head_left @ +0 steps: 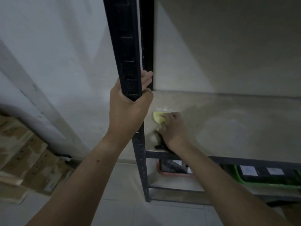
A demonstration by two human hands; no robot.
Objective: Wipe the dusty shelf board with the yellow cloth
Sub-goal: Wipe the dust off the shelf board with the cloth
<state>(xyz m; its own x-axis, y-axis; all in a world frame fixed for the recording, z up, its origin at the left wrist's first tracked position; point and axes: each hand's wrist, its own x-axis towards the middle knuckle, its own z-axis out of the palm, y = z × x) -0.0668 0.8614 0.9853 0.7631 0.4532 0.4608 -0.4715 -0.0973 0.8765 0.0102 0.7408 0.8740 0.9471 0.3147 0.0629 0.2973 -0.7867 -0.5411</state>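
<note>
The left hand (130, 105) was closed around the black upright post (124, 46) of the rack. Its fingers were wrapped around the far side of the post and its thumb was on the near side. The right hand (173, 128) was lower and a little to the right, apart from the left one. It pressed the yellow cloth (158, 117) down on the shelf board (236, 128), with its fingers curled over the cloth. The cloth lay at the left end of the board, just beside the post, and only its left part showed from under the fingers. The board was pale, with cloudy dull patches to the right. On the lower shelf stood a red-rimmed tray (175, 175) and, to its right, a green basket (263, 184). Wooden pieces (24, 160) lay at the far left by the wall, and the floor (123, 209) was tiled.
</note>
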